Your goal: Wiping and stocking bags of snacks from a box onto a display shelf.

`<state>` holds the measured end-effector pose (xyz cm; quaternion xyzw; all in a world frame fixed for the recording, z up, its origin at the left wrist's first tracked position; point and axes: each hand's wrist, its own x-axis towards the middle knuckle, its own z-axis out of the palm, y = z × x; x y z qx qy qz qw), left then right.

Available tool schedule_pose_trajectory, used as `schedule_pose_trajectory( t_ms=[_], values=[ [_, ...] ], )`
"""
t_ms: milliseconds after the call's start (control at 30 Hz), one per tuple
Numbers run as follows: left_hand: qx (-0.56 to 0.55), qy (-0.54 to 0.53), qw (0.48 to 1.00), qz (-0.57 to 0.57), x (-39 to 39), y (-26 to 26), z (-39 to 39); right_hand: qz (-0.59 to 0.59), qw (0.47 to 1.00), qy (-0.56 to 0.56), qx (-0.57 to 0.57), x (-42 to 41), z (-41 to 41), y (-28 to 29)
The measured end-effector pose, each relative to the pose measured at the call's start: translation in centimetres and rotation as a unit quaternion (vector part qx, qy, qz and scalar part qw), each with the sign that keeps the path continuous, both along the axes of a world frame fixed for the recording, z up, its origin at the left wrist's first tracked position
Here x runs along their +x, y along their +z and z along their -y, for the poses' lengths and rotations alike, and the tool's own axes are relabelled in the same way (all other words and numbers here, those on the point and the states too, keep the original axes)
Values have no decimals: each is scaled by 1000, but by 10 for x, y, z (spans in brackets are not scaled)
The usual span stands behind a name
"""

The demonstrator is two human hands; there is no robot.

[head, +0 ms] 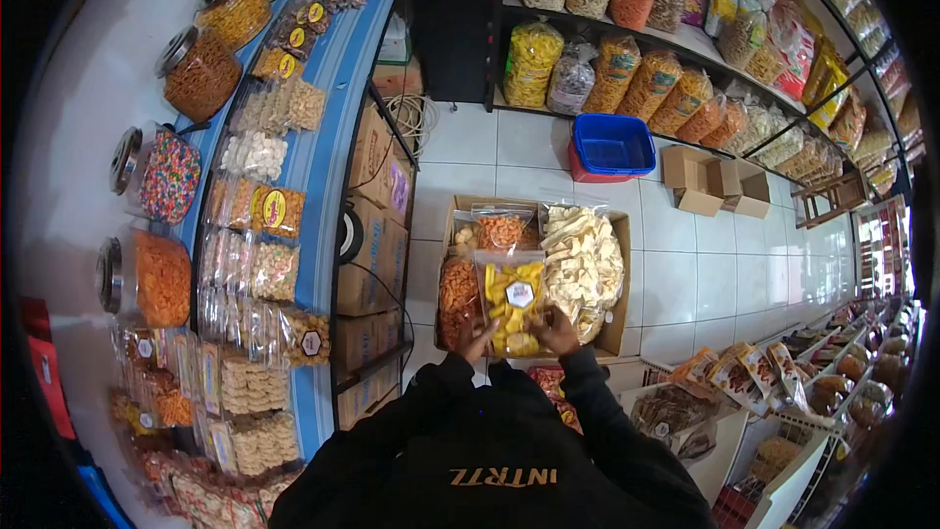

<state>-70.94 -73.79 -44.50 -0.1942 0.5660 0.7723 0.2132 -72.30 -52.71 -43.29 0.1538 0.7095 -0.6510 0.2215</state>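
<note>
Between my two hands is a clear zip bag of yellow chips (514, 305) with a white hexagonal label. My left hand (474, 339) grips its lower left edge, while my right hand (556, 333) has the lower right edge. Below the bag sits an open cardboard carton (625, 257) on the floor. Bags of pale cream chips (584, 257) fill the carton's right side. On its left lie bags of reddish-orange snacks (457, 294), and another orange snack bag (501, 229) rests near the far edge. The held bag hides part of the contents.
A shelf with a blue striped cover (345, 73) carries packaged snacks and lidded jars (167, 264) at left. Beyond the carton stand a blue basin (613, 143) and empty cardboard boxes (701, 180). Snack racks (609, 26) line the far side; a display rack (778, 448) is at lower right.
</note>
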Motion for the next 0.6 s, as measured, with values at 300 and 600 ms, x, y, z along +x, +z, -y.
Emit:
schedule_pose_trajectory(
  t_ms=[300, 600],
  values=[
    [58, -256, 964, -40, 19, -11, 19, 27, 980, -138, -141, 114, 42, 12],
    [184, -336, 921, 65, 23, 11, 1, 52, 959, -255, -114, 152, 37, 37]
  ],
)
